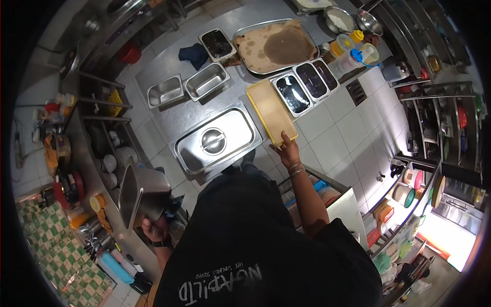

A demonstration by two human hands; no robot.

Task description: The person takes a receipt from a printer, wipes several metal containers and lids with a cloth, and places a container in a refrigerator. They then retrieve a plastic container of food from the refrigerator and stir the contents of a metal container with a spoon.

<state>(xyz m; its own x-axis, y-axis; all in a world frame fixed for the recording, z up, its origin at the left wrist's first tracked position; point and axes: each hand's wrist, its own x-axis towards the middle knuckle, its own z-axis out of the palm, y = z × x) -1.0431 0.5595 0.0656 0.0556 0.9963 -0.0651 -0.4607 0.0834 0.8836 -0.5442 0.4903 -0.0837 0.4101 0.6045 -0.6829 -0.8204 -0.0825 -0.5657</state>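
The right hand (pixel 288 152), the nearer one, grips the near end of a yellow-edged board (pixel 271 108), whose length runs forward and slightly left beside the metal lid (pixel 238 129); the left hand (pixel 155 231) clasps a metal pan (pixel 152 185)

I wore a loose, black, short-sleeved T-shirt (pixel 276 240), its front printed with bold white lettering (pixel 220 284) and a smaller line ending in "SQUAD." Slim, shiny bracelets (pixel 295 169) ringed my right wrist; a dark band (pixel 162 242) circled my left.
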